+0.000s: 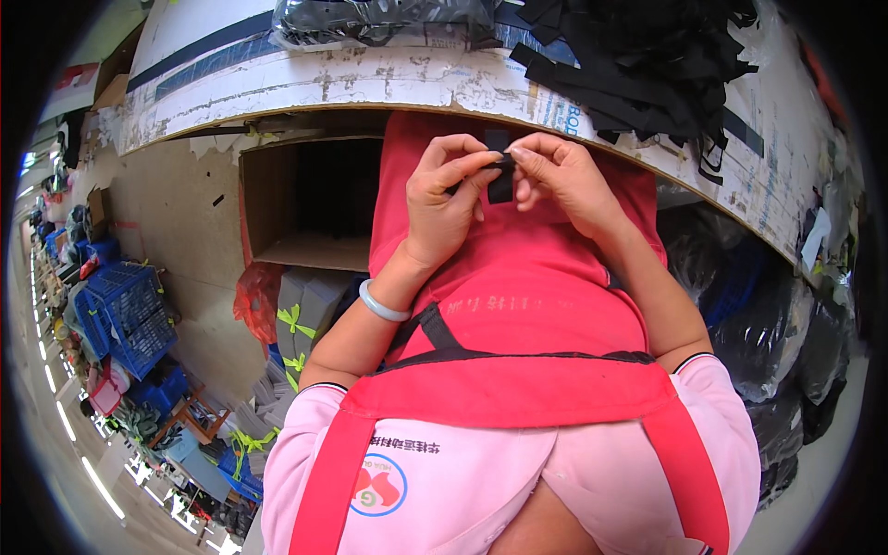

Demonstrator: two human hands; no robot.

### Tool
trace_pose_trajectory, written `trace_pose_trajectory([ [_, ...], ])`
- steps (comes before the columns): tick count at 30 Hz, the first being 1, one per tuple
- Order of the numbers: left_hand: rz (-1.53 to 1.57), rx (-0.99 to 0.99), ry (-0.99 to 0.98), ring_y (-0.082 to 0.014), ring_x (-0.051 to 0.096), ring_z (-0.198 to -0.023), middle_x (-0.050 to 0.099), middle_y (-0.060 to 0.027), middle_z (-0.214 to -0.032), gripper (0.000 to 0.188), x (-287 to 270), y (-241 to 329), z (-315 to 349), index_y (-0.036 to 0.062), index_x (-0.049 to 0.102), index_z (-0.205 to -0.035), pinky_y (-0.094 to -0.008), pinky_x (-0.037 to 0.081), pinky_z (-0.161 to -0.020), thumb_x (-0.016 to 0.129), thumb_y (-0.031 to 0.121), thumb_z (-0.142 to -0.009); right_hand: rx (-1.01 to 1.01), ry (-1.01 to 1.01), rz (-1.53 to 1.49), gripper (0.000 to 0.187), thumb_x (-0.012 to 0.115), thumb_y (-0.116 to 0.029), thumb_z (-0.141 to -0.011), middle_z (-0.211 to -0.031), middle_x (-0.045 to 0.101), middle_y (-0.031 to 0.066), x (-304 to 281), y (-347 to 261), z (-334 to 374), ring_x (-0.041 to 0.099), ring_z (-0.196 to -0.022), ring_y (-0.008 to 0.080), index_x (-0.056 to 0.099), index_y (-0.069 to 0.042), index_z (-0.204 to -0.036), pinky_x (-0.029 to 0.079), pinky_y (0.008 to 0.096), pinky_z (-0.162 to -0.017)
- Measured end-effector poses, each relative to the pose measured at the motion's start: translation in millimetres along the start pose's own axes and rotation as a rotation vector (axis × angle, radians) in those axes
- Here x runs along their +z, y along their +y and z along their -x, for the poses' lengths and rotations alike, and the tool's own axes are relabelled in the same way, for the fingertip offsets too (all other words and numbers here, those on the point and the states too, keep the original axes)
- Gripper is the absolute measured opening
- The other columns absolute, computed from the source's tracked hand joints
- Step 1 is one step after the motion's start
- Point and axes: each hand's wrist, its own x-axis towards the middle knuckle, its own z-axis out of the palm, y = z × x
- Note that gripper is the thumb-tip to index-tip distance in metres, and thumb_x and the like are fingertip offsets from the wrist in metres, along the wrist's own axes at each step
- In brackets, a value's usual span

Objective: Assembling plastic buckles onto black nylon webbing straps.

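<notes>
In front of the red apron (546, 264), both my hands meet just below the table edge. My left hand (442, 203) pinches a short black fabric strip (500, 188) from one side, thumb against forefinger. From the other side, my right hand (575, 190) pinches the same strip, its fingertips almost touching the left ones. One end of the strip hangs down between the hands; the part under the fingertips is hidden. A pale bangle (379, 305) circles my left wrist. Beyond the right hand, a loose heap of black strips (638, 69) lies on the table, some drooping over its edge.
The worn white tabletop (370, 88) curves across the far side, with a clear plastic bag of dark items (384, 20) on it. Below stands an open cardboard box (310, 252). Grey bundles with yellow-green ties (301, 314) and blue crates (125, 314) are left; dark plastic bags (763, 347) right.
</notes>
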Motion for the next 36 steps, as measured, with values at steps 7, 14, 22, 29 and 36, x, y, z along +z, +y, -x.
trace_pose_trajectory([
  [7, -0.134, 0.125, -0.11, -0.0059, 0.057, -0.06, 0.058, -0.0052, -0.097, 0.025, -0.1, 1.8, 7.2, 0.0052, 0.07, -0.099, -0.0187, 0.044, -0.046, 0.065, -0.01, -0.08, 0.065, -0.176, 0.197, 0.022, 0.066, -0.024, -0.091, -0.076, 0.063, 0.0023, -18.0, -9.2, -1.5, 0.06, -0.062, 0.006, 0.065, -0.002, -0.092, 0.051, 0.0199, -0.056],
  [14, -0.118, 0.093, -0.152, -0.0067, 0.057, -0.062, 0.059, -0.006, -0.097, 0.022, 1.2, 12.1, 7.3, 0.0042, 0.07, -0.098, -0.0191, 0.045, -0.046, 0.065, -0.01, -0.081, -0.188, 0.021, 0.198, 0.016, 0.066, -0.018, -0.091, -0.083, 0.064, 0.0005, -10.6, -3.5, -4.6, 0.059, -0.075, 0.0055, 0.064, -0.003, -0.092, 0.05, 0.0207, -0.069],
  [22, -0.042, 0.012, -0.16, -0.0082, 0.061, -0.067, 0.058, -0.0059, -0.097, 0.018, -1.2, 19.2, 17.5, -0.0003, 0.067, -0.097, -0.0183, 0.046, -0.045, 0.061, -0.011, -0.084, -0.349, 0.168, 0.229, 0.011, 0.066, -0.006, -0.088, -0.084, 0.06, 0.0002, -8.5, -4.4, -8.3, 0.057, -0.076, 0.0051, 0.057, -0.003, -0.093, 0.05, 0.0205, -0.068],
  [29, 0.721, -0.642, 0.02, -0.0232, 0.069, -0.087, 0.06, -0.0119, -0.11, 0.028, -11.5, -15.5, 24.9, -0.002, 0.05, -0.122, -0.0229, 0.05, -0.047, 0.053, 0.007, -0.096, -0.41, -0.066, 0.112, 0.026, 0.064, -0.007, -0.09, -0.103, 0.06, 0.0061, 65.2, -41.2, -7.4, 0.061, -0.087, 0.0092, 0.055, -0.003, -0.114, 0.052, 0.0222, -0.075],
  [36, 0.432, -0.38, -0.038, -0.0167, 0.066, -0.078, 0.056, -0.0139, -0.125, 0.04, -2.8, -4.3, 22.0, 0.0038, 0.039, -0.139, -0.0202, 0.049, -0.047, 0.039, 0.005, -0.099, -0.366, 0.02, 0.727, 0.016, 0.061, -0.014, -0.091, -0.081, 0.066, 0.0056, 34.5, -22.9, -12.4, 0.062, -0.066, 0.0118, 0.065, 0.0, -0.1, 0.049, 0.0245, -0.062],
])
